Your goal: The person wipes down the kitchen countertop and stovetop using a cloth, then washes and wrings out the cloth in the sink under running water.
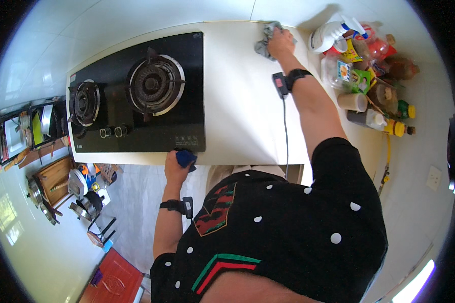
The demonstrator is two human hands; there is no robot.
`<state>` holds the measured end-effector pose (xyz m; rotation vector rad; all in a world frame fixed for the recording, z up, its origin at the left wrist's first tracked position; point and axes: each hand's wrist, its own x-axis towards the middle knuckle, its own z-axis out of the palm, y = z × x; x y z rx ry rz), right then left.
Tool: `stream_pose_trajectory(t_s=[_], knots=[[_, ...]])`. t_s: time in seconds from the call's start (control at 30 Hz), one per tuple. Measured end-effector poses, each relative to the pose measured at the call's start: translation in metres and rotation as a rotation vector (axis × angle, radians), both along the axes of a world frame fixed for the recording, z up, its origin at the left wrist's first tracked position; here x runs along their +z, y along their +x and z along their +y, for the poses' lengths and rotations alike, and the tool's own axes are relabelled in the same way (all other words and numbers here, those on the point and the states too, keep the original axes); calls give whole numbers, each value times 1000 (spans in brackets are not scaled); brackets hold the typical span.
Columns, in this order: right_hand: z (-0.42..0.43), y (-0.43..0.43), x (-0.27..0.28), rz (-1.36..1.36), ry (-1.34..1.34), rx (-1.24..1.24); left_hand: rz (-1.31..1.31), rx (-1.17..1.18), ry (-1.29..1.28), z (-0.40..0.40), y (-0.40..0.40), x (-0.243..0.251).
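Observation:
Far back on the white countertop (235, 94), by the wall, my right hand (281, 42) presses on a crumpled grey cloth (264, 45). My left hand (175, 166) holds a dark blue cloth (186, 158) at the counter's front edge, just below the near right corner of the black glass gas hob (113, 94). Two burners, a large one (151, 84) and a smaller-looking one (84, 102), sit in the hob, with two control knobs (113, 131) in front of them. Each wrist wears a black strap with a small cabled device.
A white spray bottle (326, 36), a clear plastic container (335, 71), a cup (352, 102) and several sauce bottles (394, 127) crowd the counter's right end. A dish rack (26, 128) stands left of the hob; pots (87, 206) are at lower left.

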<state>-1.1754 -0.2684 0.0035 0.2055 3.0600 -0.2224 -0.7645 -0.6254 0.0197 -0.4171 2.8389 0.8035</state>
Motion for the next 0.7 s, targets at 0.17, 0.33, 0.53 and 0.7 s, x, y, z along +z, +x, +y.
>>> stream_pose_trajectory(t_s=[0.17, 0.33, 0.53, 0.7], knots=[[-86, 69, -4, 5, -234, 386, -8, 25, -3, -5, 3, -4], [-104, 237, 1, -81, -333, 921, -71, 70, -22, -1, 1, -2], [-11, 224, 5, -174, -532, 735, -2, 29, 37, -5, 6, -6], [26, 91, 10, -54, -113, 141, 25, 12, -8, 1, 0, 2]])
